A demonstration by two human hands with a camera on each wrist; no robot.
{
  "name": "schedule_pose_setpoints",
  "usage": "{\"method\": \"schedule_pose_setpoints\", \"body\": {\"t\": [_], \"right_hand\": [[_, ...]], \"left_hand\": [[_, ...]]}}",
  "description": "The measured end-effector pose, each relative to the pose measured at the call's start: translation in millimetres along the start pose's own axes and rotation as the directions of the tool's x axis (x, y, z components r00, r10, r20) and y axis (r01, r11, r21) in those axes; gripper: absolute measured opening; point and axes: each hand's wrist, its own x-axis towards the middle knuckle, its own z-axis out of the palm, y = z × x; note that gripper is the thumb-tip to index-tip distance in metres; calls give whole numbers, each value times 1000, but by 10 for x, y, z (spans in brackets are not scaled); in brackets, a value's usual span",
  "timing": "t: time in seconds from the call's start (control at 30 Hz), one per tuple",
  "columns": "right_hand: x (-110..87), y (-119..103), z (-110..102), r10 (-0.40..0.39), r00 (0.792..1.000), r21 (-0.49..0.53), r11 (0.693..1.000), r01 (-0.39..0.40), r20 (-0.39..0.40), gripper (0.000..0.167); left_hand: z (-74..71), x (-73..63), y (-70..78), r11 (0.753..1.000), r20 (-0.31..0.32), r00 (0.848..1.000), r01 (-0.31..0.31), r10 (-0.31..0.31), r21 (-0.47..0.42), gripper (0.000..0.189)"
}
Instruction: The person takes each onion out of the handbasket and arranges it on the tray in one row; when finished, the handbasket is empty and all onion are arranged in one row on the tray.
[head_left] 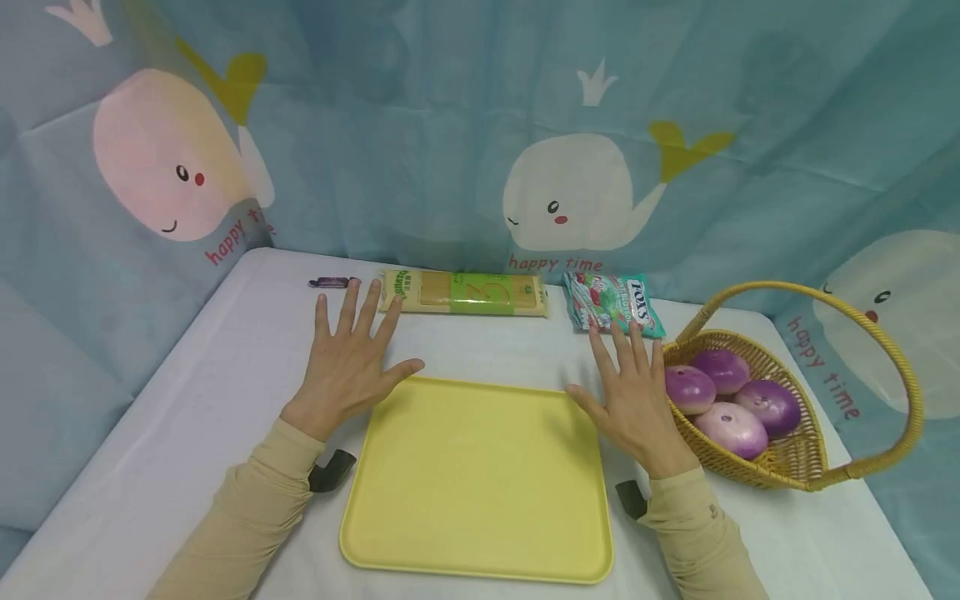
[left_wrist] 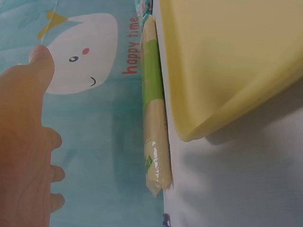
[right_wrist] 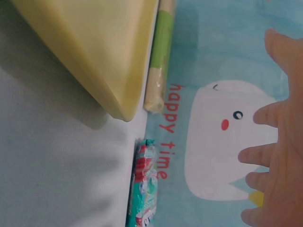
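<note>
My left hand (head_left: 347,367) is spread with straight fingers over the table by the yellow tray's (head_left: 480,483) far left corner, holding nothing. Its fingertips overlap the left end of a long pack of noodles (head_left: 480,293) in the head view. On the other side, my right hand (head_left: 633,396) is likewise spread and bare, between the tray and a wicker basket (head_left: 813,454). A teal Fox's candy bag (head_left: 611,302) lies just beyond its fingertips. Several purple, rounded vegetables or fruits (head_left: 731,429) sit in the basket.
A small dark-wrapped item (head_left: 330,282) lies at the back left of the white-covered table (head_left: 202,417). The basket's tall arched handle (head_left: 900,358) rises at the right. A blue curtain (head_left: 420,167) with whale prints closes off the back and sides.
</note>
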Motion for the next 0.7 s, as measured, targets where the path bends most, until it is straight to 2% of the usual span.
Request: {"method": "schedule_pose_setpoints", "body": {"t": [0.33,0.7], "right_hand": [[-16,-1,26,-1,1000,-11,1000,2,14,81],[-24,-76,36,16,995,-26,1000,-13,94,79]], "left_hand": [[-10,3,16,1000,36,999,5,-5,-2,93],[18,-2,29,1000,36,999,12,-12,7,92]]}}
